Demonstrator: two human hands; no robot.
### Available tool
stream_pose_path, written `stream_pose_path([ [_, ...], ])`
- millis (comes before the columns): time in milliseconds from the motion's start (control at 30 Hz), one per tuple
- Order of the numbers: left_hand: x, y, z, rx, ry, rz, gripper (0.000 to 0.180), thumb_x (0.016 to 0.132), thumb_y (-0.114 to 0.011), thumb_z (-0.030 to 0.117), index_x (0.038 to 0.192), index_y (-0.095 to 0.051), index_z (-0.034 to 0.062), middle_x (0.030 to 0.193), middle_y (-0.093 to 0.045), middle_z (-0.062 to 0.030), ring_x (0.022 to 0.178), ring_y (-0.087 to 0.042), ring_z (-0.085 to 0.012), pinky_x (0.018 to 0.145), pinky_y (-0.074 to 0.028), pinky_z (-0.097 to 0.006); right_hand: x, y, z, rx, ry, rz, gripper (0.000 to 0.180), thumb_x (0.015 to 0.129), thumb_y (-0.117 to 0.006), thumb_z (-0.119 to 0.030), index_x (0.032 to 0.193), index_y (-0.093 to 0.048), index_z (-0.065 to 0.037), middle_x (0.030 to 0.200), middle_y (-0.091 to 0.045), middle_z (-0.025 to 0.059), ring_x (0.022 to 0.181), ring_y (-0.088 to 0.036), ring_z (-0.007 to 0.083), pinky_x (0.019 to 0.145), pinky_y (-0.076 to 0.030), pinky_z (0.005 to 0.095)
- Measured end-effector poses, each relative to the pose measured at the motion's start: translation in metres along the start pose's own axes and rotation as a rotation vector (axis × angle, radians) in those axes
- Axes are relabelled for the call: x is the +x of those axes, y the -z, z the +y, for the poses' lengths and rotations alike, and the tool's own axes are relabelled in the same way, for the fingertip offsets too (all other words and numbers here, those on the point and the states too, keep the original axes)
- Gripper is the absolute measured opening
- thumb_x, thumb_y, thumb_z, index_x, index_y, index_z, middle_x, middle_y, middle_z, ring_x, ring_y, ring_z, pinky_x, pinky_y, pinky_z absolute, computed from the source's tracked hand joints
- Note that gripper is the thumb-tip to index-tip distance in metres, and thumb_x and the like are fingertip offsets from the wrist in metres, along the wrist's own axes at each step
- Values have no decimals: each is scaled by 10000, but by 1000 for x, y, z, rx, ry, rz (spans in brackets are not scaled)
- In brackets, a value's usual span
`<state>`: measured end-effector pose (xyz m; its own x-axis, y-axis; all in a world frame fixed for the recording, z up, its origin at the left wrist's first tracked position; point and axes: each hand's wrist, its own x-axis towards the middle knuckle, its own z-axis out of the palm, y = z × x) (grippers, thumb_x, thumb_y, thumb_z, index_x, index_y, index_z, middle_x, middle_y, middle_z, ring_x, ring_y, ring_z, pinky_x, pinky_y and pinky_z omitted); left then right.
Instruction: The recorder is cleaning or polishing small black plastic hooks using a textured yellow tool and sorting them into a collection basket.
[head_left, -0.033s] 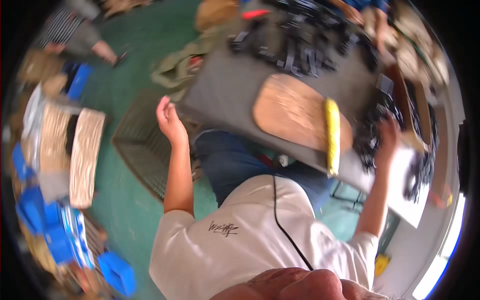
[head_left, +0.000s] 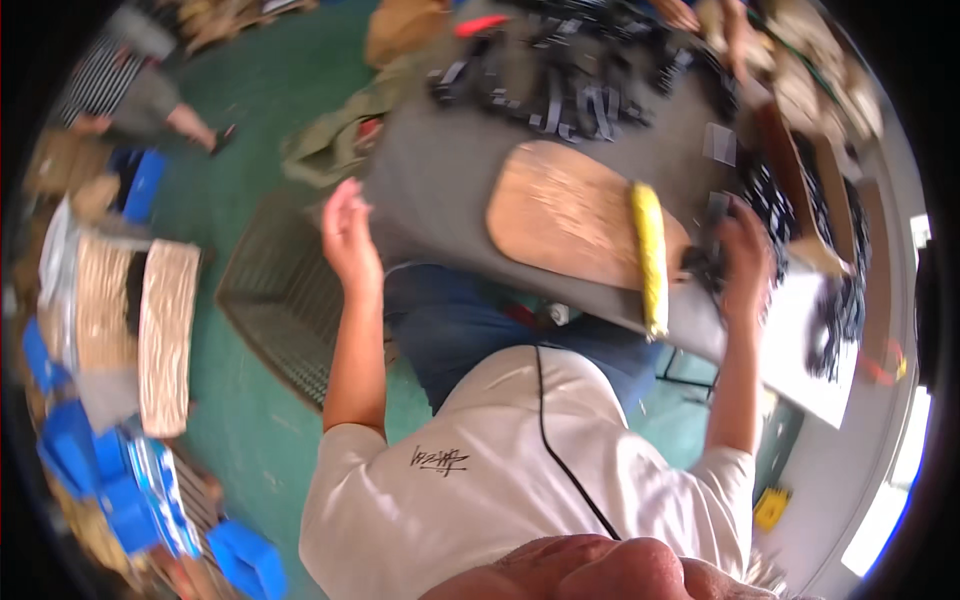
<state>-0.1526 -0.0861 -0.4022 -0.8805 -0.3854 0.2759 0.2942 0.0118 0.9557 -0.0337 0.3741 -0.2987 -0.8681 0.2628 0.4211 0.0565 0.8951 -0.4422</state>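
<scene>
My right hand (head_left: 745,262) is bent round a dark black piece (head_left: 708,258) at the right of the table; motion smears it, and its kind does not show. Close on its right lies a heap of black straps or parts (head_left: 768,205). My left hand (head_left: 347,238) is raised by the table's left edge, holding nothing, its fingers loosely apart. Between my hands a brown cardboard sheet (head_left: 560,205) with rounded corners lies on the grey table (head_left: 425,190). A long yellow wrapped roll (head_left: 650,265) rests across the sheet's right end.
Many black pieces (head_left: 570,95) cover the table's far side, with a red item (head_left: 482,25) beside them. An open cardboard box (head_left: 800,190) stands at right. A plastic crate (head_left: 275,285) is on the floor at left. Another person's hand (head_left: 680,14) reaches in at the far edge.
My right hand has drawn left from the black heap toward the yellow roll, with a black piece at its fingers. My left hand has shifted slightly. The whole view has turned a little.
</scene>
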Motion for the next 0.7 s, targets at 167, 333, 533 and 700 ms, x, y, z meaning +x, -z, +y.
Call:
stream_pose_path([
  [167, -50, -152, 81, -236, 320, -1045, 603, 1023, -534, 459, 1438, -475, 25, 1230, -672, -65, 888, -540, -67, 836, -460, -234, -41, -80, -71, 413, 69, -51, 396, 910, -684, -56, 1302, -625, -38, 973, -665, 119, 922, -644, 241, 858, -509, 338],
  [333, -54, -206, 59, -314, 241, -881, 238, 1063, -533, 250, 1047, -657, 48, 917, -697, -7, 801, -600, -49, 681, -443, -188, -73, -67, -53, 14, 186, 31, 585, 877, -722, -182, 1409, -516, -54, 1024, -602, 144, 966, -567, 323, 872, -471, 428],
  [533, -56, -225, 74, -20, 54, -788, 221, 1023, -599, 231, 1080, -638, 21, 836, -718, -24, 666, -596, -62, 603, -481, -246, -113, -62, 16, -148, -153, -131, 698, 874, -722, -339, 1442, -450, -36, 1045, -610, 179, 976, -612, 354, 852, -500, 427],
  [700, -67, -228, 80, 57, -90, -896, 245, 1014, -608, 190, 1213, -595, 47, 872, -716, -16, 635, -560, -39, 583, -463, -200, -123, -28, 8, 1250, -867, -534, 650, 968, -634, -280, 1515, -363, -56, 1032, -628, 138, 843, -622, 212, 731, -530, 338],
])
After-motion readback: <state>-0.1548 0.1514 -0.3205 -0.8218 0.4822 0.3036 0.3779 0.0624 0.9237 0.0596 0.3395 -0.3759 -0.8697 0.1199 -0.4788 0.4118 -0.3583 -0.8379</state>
